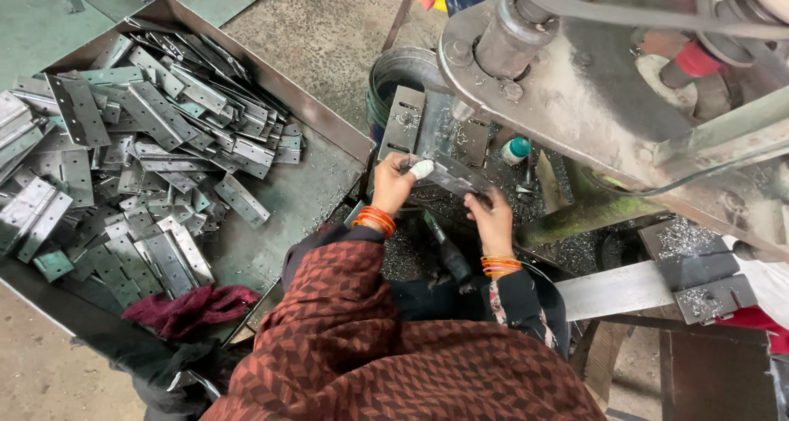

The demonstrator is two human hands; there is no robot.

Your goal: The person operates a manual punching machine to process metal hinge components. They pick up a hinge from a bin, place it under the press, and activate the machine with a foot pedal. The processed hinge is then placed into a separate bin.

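Observation:
My left hand (395, 183), with a white wrap on one finger and orange bangles at the wrist, grips the left end of a flat grey metal plate (454, 174). My right hand (491, 216), also with orange bangles, holds the right end of the same plate. The plate lies on the bed of a large press machine (592, 76), under its heavy grey head. A brown patterned shawl covers my arms and lap.
A big sheet-metal tray (304, 193) at the left holds several perforated metal plates (156, 133). A dark red cloth (191, 308) lies at its near edge. A dark round bin (400, 69) stands behind the press; metal shavings cover the press bed.

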